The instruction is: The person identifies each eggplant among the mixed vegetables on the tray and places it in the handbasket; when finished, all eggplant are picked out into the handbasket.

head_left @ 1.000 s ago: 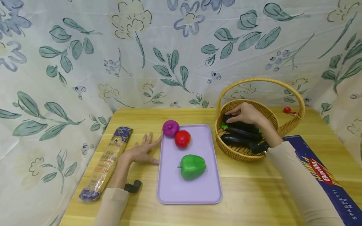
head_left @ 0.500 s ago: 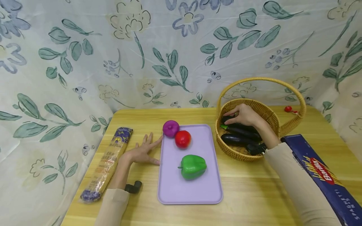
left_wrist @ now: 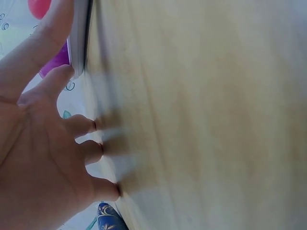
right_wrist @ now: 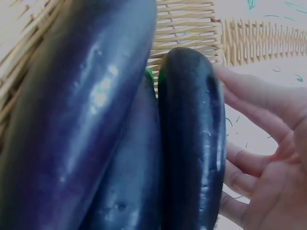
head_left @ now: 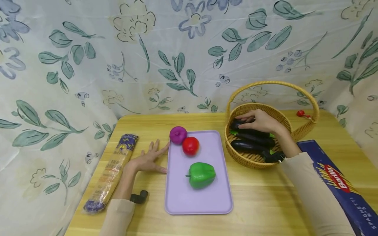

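Note:
In the head view my left hand (head_left: 147, 160) lies spread on the table, its thumb and index fingertip at the left edge of the lilac tray (head_left: 200, 205). On that tray are a purple onion (head_left: 178, 135), a red tomato (head_left: 190, 146) and a green bell pepper (head_left: 202, 175). My right hand (head_left: 261, 122) reaches into the wicker basket (head_left: 251, 163), over the rearmost eggplant (head_left: 236, 124). The right wrist view shows its fingers fairly straight, touching one side of that eggplant (right_wrist: 192, 139), not wrapped round it. Two more eggplants, a middle one (head_left: 255, 139) and a front one (head_left: 246, 146), lie alongside.
A bag of pasta (head_left: 110, 173) lies on the table left of my left forearm. Under my right sleeve is a blue spaghetti box (head_left: 339, 183). The basket's tall handle (head_left: 271, 82) arches over my right hand. A small red object (head_left: 300, 113) sits behind.
My right hand has shifted slightly to the right over the rear eggplant, so more of that eggplant's end shows. The left hand and the things on the tray stay put.

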`<state>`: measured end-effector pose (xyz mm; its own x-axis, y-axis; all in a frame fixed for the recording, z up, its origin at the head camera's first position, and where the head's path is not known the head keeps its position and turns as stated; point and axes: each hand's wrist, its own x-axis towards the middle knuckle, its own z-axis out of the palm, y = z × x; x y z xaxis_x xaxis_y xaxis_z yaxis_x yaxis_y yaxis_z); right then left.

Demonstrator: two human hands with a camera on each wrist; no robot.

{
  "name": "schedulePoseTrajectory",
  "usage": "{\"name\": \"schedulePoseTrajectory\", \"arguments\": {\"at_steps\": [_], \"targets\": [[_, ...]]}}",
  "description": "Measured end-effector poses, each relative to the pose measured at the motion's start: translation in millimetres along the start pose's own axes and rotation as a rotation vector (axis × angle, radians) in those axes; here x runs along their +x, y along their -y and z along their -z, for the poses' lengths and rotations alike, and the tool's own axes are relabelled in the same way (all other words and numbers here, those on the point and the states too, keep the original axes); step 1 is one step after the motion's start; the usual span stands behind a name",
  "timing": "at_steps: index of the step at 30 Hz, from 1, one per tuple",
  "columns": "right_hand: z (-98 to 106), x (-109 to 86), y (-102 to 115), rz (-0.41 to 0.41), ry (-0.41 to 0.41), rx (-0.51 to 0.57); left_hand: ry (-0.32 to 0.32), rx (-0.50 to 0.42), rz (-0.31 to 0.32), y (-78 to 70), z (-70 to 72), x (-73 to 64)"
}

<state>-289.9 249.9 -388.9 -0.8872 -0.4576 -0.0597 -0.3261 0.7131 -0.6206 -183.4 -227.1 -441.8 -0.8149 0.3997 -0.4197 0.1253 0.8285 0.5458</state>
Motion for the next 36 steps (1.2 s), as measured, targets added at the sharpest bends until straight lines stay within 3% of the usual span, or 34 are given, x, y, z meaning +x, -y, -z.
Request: {"name": "schedulePoseTrajectory", "arguments": {"at_steps": [11,19,29,36], "targets": [[1,-1.7,-1,-0.015,0.047,0.031,-0.004,0.000,0.005,0.5,0.7,-0.7],[5,-7.4,-4,-0.055,0.030,0.058,-0.003,0.008,-0.001,0.9,0.1,0.1],[5,-5.7,-4,-0.049,0.053,0.094,-0.006,0.021,-0.010,-0.3,3.9,2.0],[14,-12.9,6,0.013,0.051,0.007,-0.006,-0.018,-0.027,1.6,9.0,-6.4]]}}
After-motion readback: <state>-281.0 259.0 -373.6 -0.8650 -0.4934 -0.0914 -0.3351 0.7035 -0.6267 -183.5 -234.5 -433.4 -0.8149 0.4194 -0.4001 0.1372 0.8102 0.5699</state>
